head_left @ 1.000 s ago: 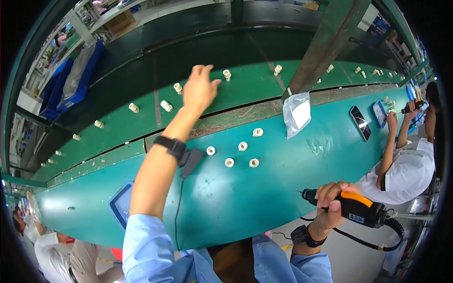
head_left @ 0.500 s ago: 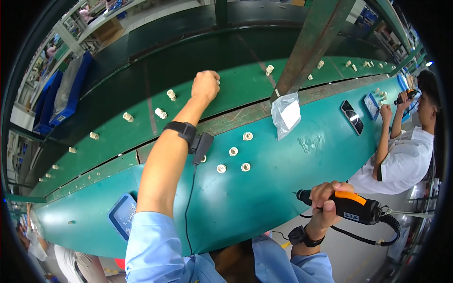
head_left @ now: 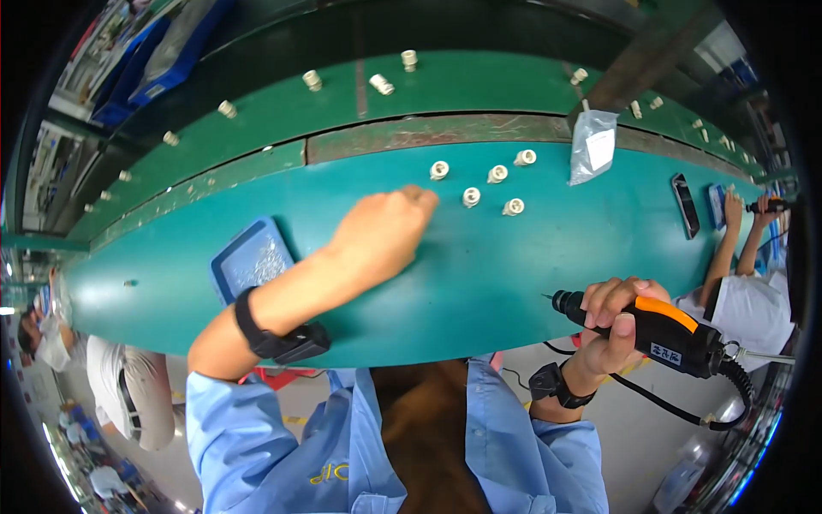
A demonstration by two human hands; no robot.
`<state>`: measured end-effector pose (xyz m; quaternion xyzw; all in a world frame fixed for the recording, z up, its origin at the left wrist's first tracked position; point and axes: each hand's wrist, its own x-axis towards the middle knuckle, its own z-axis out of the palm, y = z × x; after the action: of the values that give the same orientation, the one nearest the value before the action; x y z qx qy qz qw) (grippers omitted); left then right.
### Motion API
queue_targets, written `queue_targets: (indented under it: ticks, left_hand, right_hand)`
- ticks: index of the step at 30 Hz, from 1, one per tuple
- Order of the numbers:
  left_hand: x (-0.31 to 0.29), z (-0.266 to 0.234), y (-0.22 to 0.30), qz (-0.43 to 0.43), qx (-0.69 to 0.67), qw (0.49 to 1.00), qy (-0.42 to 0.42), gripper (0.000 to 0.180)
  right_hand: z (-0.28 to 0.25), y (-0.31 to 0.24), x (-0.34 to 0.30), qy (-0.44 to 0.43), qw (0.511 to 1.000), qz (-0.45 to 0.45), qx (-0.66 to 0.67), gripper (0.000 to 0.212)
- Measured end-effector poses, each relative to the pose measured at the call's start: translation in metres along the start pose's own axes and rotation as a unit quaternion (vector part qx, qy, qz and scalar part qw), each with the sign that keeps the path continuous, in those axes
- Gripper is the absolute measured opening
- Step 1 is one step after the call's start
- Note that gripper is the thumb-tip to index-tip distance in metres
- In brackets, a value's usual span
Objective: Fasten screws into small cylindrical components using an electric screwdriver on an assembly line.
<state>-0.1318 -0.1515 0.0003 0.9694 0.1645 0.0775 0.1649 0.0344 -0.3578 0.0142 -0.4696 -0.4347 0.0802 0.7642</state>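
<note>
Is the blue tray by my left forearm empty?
Not empty: the blue tray has small shiny pieces scattered over its bottom, with some bare blue showing.

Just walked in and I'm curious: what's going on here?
The person's right hand grips a black-and-orange power driver. The left hand is curled over the teal table; whether it holds anything is hidden. Beyond it are five small white fittings, with more on the green strip behind. A blue tray of small pieces is beside the left forearm.
</note>
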Motion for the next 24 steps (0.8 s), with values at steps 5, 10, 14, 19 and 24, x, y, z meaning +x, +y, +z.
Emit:
queue_targets:
  ticks: [5,10,14,19,24]
  left_hand:
    - [0.005,0.034,0.024,-0.014,0.027,1.000,-0.008,0.027]
    - [0.010,0.058,0.030,0.005,0.026,0.999,-0.024,0.028]
    - [0.010,0.057,0.033,-0.007,0.027,0.999,-0.035,0.031]
    - [0.000,0.038,0.040,-0.055,0.014,0.998,-0.021,0.036]
    - [0.003,-0.022,-0.016,-0.167,0.005,0.986,-0.010,0.046]
  right_hand:
    - [0.013,-0.010,-0.014,-0.006,0.999,0.017,0.031,0.038]
    - [0.012,-0.016,-0.023,-0.003,0.999,0.022,0.045,0.039]
    - [0.010,-0.017,-0.024,0.000,0.999,0.020,0.040,0.038]
    - [0.008,-0.013,-0.020,0.000,0.999,0.015,0.039,0.037]
    - [0.004,-0.007,-0.017,0.012,1.000,0.010,0.025,0.038]
